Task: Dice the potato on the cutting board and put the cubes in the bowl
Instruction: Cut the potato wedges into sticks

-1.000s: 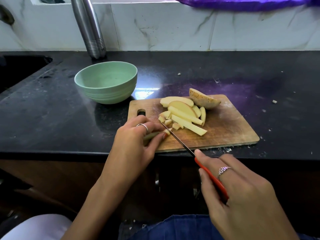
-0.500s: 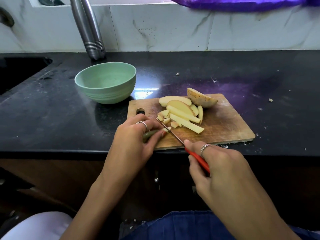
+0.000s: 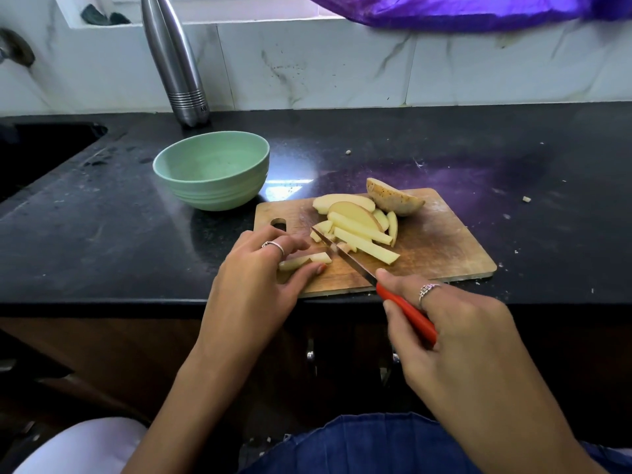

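Since a second ago, the knife (image 3: 345, 256) has slid forward across the cutting board (image 3: 441, 249). Left hand (image 3: 260, 278) pinches a potato stick (image 3: 307, 261), long axis 3-to-9 o'clock, crossing the blade; right hand (image 3: 455, 333) grips the red handle. Bowl (image 3: 212, 174) waits at 11 o'clock on the counter (image 3: 102, 234).

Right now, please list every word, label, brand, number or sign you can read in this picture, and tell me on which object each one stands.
"M": only this first letter is legible, in a small marking near the base of the steel bottle; the rest is too small and blurred to read.
No text shows on the green bowl, the cutting board, the knife or the wall tiles.
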`<state>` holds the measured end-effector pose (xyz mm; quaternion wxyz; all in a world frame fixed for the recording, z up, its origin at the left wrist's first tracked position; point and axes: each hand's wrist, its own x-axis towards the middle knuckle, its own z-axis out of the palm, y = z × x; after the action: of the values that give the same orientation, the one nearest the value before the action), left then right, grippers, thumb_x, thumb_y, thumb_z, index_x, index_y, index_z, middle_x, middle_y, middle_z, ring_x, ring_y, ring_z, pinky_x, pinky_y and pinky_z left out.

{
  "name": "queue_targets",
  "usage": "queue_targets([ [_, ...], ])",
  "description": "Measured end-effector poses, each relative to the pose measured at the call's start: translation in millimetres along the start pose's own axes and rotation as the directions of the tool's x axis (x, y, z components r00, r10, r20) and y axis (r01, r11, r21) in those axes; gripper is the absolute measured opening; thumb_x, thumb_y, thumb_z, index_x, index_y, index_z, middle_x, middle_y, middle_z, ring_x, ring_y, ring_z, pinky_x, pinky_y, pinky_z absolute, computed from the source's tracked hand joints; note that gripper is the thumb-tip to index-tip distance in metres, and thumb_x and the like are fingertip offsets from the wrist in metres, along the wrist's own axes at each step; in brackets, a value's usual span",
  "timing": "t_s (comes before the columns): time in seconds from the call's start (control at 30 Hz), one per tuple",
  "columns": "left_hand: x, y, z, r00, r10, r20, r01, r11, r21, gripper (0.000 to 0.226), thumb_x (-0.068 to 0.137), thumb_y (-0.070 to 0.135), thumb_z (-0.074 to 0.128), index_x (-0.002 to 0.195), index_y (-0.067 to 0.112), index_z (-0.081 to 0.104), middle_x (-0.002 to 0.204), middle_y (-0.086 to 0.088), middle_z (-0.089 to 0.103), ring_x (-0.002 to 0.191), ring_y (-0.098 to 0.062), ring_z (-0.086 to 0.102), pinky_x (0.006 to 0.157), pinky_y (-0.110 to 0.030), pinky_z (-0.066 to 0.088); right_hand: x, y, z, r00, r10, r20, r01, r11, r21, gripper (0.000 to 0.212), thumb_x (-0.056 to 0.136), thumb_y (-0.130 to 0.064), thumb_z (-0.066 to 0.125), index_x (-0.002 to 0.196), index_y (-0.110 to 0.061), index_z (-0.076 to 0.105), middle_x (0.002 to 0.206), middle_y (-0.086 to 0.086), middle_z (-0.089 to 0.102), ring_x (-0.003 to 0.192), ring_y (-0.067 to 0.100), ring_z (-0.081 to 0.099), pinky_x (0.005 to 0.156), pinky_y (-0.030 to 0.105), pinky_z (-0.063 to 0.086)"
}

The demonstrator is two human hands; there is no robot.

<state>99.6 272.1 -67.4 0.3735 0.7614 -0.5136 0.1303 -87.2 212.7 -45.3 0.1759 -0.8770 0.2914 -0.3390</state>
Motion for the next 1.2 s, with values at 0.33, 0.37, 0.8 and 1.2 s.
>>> queue_targets([
  [0.33, -4.6, -1.5, 1.1, 1.000, 0.018, -0.006, -0.018, 1.000, 0.000, 0.026, 0.079, 0.037, 0.065, 0.089, 0.014, 0.075, 0.087, 0.005, 0.065, 0.083, -0.014, 0.061, 0.071, -0.031, 0.049, -8.3, -6.3, 14.9, 1.000, -0.010, 0.006, 0.010, 1.000, -0.014, 0.035, 0.080, -0.015, 0.068, 0.115, -0.018, 0.066, 0.080, -0.005, 0.068, 0.057, 0.020, 0.064, 0.047, 0.040, 0.055],
  [0.37, -4.5, -1.0, 1.3, 1.000, 0.019, -0.009, -0.019, 1.000, -0.004, 0.026, 0.079, 0.036, 0.065, 0.089, 0.014, 0.074, 0.086, 0.004, 0.065, 0.083, -0.014, 0.060, 0.072, -0.029, 0.047, -6.8, -7.9, 17.0, 1.000, -0.011, 0.018, 0.012, 0.999, -0.035, 0.036, 0.079, -0.014, 0.068, 0.115, -0.017, 0.066, 0.079, -0.004, 0.068, 0.055, 0.022, 0.064, 0.045, 0.040, 0.054],
  [0.8, -8.3, 1.0, -1.3, 0.996, 0.032, -0.088, -0.036, 0.999, -0.037, 0.021, 0.084, 0.027, 0.065, 0.091, 0.010, 0.074, 0.087, 0.002, 0.067, 0.081, -0.014, 0.063, 0.073, -0.030, 0.049, 14.1, -9.9, 18.8, 1.000, -0.012, 0.005, 0.012, 0.999, -0.051, 0.030, 0.081, -0.014, 0.068, 0.111, -0.015, 0.069, 0.075, -0.006, 0.067, 0.058, 0.010, 0.061, 0.049, 0.030, 0.055],
  [1.2, 26.9, 2.9, -7.9, 0.969, -0.184, -0.167, 0.145, 0.964, -0.224, 0.010, 0.081, 0.020, 0.073, 0.090, 0.015, 0.075, 0.080, 0.008, 0.064, 0.073, -0.004, 0.059, 0.066, -0.006, 0.042, -1.0, -11.6, 21.2, 1.000, -0.008, -0.010, 0.007, 1.000, -0.029, 0.037, 0.077, -0.012, 0.072, 0.113, -0.017, 0.067, 0.083, -0.004, 0.070, 0.064, 0.022, 0.068, 0.052, 0.042, 0.057],
])
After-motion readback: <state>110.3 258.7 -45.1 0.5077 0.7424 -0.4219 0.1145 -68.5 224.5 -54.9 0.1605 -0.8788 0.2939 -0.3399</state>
